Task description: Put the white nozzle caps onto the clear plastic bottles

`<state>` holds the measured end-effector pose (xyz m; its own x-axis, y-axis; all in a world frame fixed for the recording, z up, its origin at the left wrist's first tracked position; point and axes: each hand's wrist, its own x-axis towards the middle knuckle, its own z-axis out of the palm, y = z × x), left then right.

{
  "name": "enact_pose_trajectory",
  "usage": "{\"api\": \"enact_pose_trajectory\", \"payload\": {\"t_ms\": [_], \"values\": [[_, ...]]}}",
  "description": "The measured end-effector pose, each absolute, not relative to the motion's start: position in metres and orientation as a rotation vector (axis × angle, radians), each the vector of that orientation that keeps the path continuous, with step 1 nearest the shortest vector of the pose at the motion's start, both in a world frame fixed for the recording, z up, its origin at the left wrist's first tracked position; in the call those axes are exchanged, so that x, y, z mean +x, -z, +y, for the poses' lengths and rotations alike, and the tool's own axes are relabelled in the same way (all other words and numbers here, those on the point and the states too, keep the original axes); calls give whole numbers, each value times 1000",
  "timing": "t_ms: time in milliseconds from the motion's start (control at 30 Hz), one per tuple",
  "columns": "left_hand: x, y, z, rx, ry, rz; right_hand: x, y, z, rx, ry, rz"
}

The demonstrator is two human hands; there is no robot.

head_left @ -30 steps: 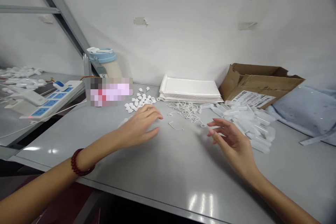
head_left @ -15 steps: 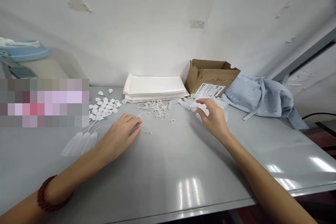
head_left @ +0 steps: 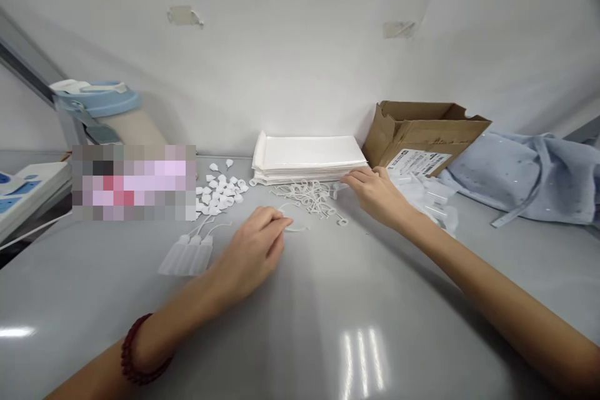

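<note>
My left hand (head_left: 262, 240) pinches a thin white looped strap (head_left: 296, 229) above the table, left of the middle. My right hand (head_left: 377, 195) reaches to the front right corner of the white stack, its fingertips closed on a translucent plastic piece (head_left: 336, 187), mostly hidden. Between the hands lies a pile of white straps with ring ends (head_left: 312, 197). Several translucent plastic pieces (head_left: 431, 197) lie right of my right hand. To the left, small white caps (head_left: 220, 192) form a heap, with translucent flat tubes (head_left: 187, 255) bearing thin straps in front of them.
A stack of white padded envelopes (head_left: 309, 153) sits against the wall. Beside it stands an open cardboard box (head_left: 434, 137), then a light blue cloth (head_left: 529, 175). At the left are a bottle with a blue lid (head_left: 112, 100) and a white-and-blue power strip (head_left: 35, 190). A blurred-out patch hides part there.
The view has turned left. My right hand has moved left from the translucent pieces toward the strap pile, and its fingers have closed. My left hand still pinches the strap.
</note>
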<state>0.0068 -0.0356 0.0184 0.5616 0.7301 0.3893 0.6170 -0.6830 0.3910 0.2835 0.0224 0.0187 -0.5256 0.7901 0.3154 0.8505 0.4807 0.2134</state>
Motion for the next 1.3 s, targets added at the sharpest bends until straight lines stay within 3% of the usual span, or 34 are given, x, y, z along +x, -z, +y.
{"api": "enact_pose_trajectory", "payload": {"t_ms": [367,600,867,1300], "values": [[4,-24,-38,2662,-883,1106,283,-24,27,-1353,611,-2646],[9,-33,-48,2348,-1134,1167,260,-37,-37,-1189,228,-1899],[17,-34,-57,1763,-1213,1098,218,-37,-86,-1054,-240,-1987],[23,-38,-72,1957,-1171,963,213,-22,-96,-1013,-489,-2016]]}}
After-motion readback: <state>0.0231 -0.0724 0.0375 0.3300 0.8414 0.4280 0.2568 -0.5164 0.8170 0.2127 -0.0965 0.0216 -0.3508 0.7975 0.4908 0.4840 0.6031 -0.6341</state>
